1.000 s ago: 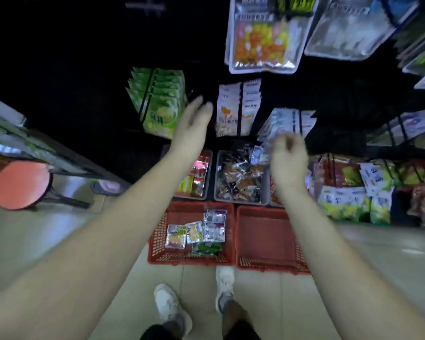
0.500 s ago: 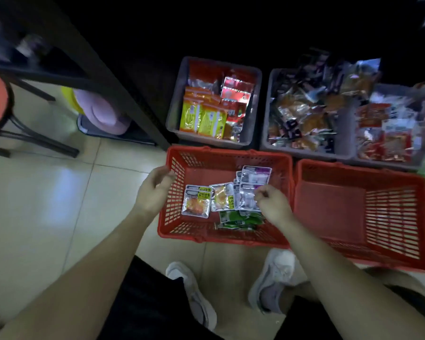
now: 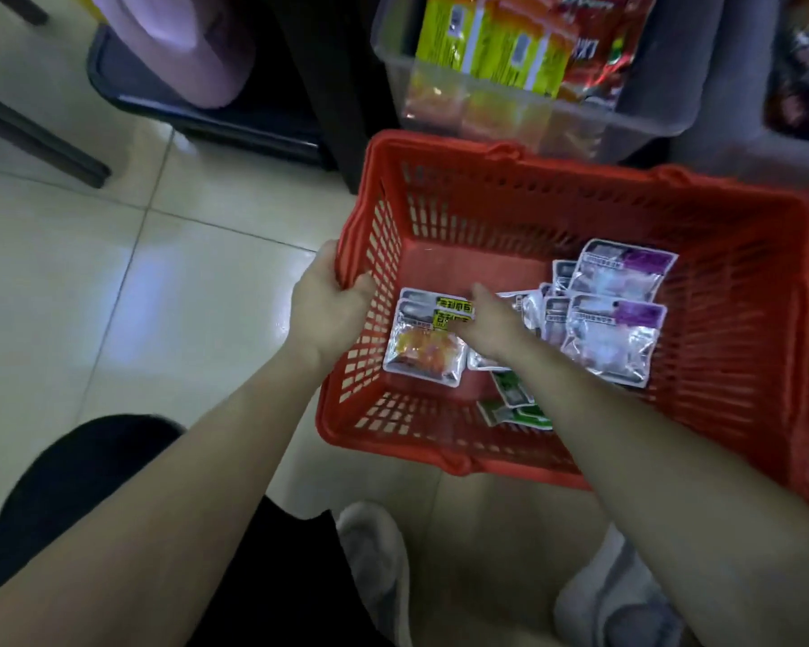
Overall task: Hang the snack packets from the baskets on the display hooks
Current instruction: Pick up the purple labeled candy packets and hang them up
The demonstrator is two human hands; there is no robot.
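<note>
Gripping red basket (image 3: 440,149) rim, left hand (image 3: 328,315) steadies; right hand (image 3: 491,326) on yellow-labelled packet (image 3: 421,354), grasp unclear; several packets (image 3: 612,340) lie unhung.

- Pretty dim all round, with a murky yellowish cast; the far middle goes almost black.
- Floor tiles (image 3: 127,310) on the left catch a soft bluish-white glare patch, so the light seems overhead.
- Foil on the snack packets (image 3: 612,338) throws little shiny highlights.
- Far grey bin (image 3: 650,95) and its yellow packs (image 3: 486,39) are smeared, print unreadable.
- Wide-angle stretch: forearms (image 3: 160,483) balloon at the near corners, red basket (image 3: 580,203) rim bows.
- Shoes (image 3: 379,567) look soft.
</note>
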